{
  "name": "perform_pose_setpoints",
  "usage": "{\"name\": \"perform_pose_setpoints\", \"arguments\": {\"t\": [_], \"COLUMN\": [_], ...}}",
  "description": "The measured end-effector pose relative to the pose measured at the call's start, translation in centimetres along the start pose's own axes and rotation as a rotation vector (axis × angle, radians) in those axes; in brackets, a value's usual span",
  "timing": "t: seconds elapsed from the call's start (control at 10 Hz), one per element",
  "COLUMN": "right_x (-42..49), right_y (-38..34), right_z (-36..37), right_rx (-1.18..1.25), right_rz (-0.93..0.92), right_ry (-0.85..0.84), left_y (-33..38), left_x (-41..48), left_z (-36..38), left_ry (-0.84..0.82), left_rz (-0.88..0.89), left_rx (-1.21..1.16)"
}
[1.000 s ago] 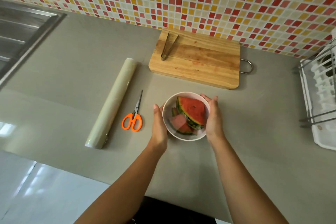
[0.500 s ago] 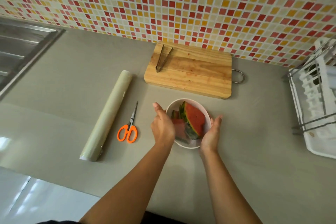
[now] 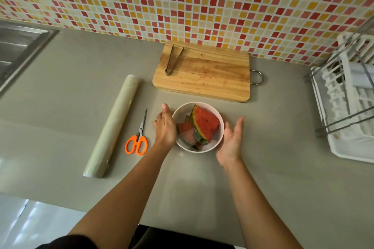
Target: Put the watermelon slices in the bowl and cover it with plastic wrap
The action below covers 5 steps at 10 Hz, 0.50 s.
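A white bowl (image 3: pixel 182 114) stands on the grey counter just in front of the cutting board. It holds several watermelon slices (image 3: pixel 205 122), the largest leaning red side up. A glossy film seems to lie across the bowl's near side. My left hand (image 3: pixel 165 127) lies cupped against the bowl's left rim, back of the hand up. To the right of the bowl, my right hand (image 3: pixel 230 143) is open with its palm turned toward the bowl, a small gap between them. The plastic wrap roll (image 3: pixel 113 127) lies at the left.
Orange-handled scissors (image 3: pixel 137 141) lie between the roll and the bowl. Metal tongs (image 3: pixel 173 59) rest on the wooden cutting board (image 3: pixel 206 75) by the tiled wall. A white dish rack (image 3: pixel 348 103) is at the right, a steel sink (image 3: pixel 18 46) at the far left.
Both hands were pressed against the bowl's sides. The right hand has drawn back from the bowl and opened, and the left has shifted along the left rim.
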State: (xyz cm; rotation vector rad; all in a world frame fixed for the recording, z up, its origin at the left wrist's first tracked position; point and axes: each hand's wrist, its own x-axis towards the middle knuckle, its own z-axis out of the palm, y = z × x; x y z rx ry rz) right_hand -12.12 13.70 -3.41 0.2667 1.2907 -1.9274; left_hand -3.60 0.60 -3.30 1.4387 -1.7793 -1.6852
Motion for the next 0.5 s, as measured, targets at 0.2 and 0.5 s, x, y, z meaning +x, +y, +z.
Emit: {"name": "perform_pose_setpoints", "arguments": {"t": [0.2, 0.5], "right_x": [-0.9, -2.7], "right_y": [0.1, -0.4], "right_z": [-1.2, 0.1], "right_rx": [-0.413, -0.339], "right_rz": [-0.120, -0.088], "right_ry": [0.197, 0.073], "left_y": [-1.0, 0.7], "left_x": [-1.9, -1.4], "left_z": [-3.0, -4.5], "left_ry": [-0.168, -0.236], "left_rz": [-0.094, -0.072], "left_rx": [-0.305, -0.267]}}
